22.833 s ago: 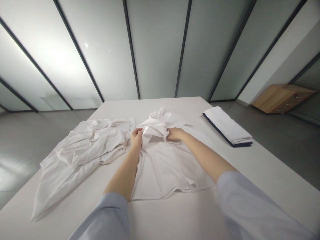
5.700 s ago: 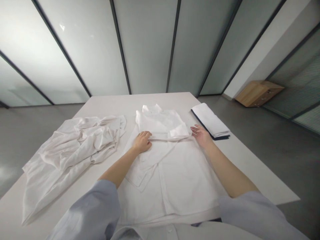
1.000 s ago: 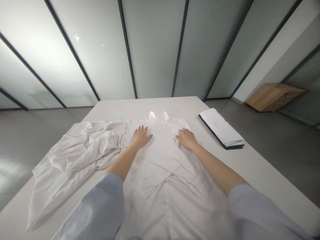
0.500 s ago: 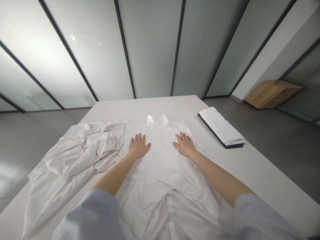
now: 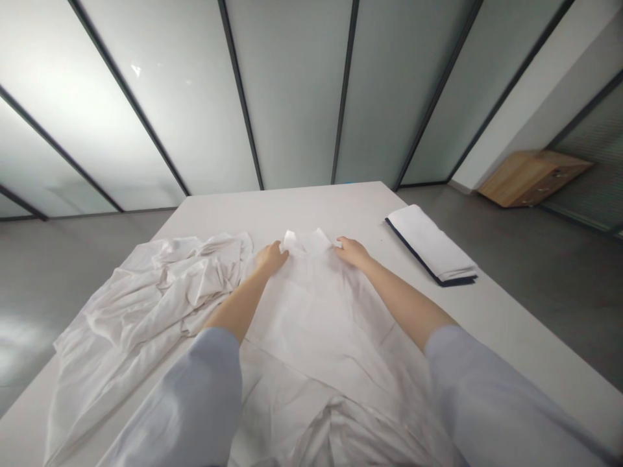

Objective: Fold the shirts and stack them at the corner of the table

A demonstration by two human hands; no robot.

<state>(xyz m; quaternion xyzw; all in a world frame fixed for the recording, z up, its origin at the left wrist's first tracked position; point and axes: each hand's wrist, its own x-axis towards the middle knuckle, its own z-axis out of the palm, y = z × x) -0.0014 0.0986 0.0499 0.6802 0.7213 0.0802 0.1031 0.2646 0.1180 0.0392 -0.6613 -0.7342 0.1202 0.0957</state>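
A white collared shirt [image 5: 311,311] lies in front of me on the table, its collar pointing away and its lower part wrinkled close to me. My left hand [image 5: 272,258] is closed on the shirt's left shoulder, just beside the collar. On the other side, my right hand [image 5: 351,251] pinches the right shoulder near the collar. The cloth between both hands looks slightly lifted and drawn taut. Left of the shirt, a crumpled white garment [image 5: 160,292] spreads over the table, close to my left forearm.
A folded white cloth with a dark navy layer beneath [image 5: 433,243] rests near the right edge of the pale table [image 5: 272,211]. Behind stand frosted glass panels [image 5: 296,97]. A wooden cabinet [image 5: 528,178] is on the floor at the far right.
Both hands were lying flat and spread on the shirt's upper part. They have moved forward to the shoulders beside the collar and closed on the cloth, raising it a little.
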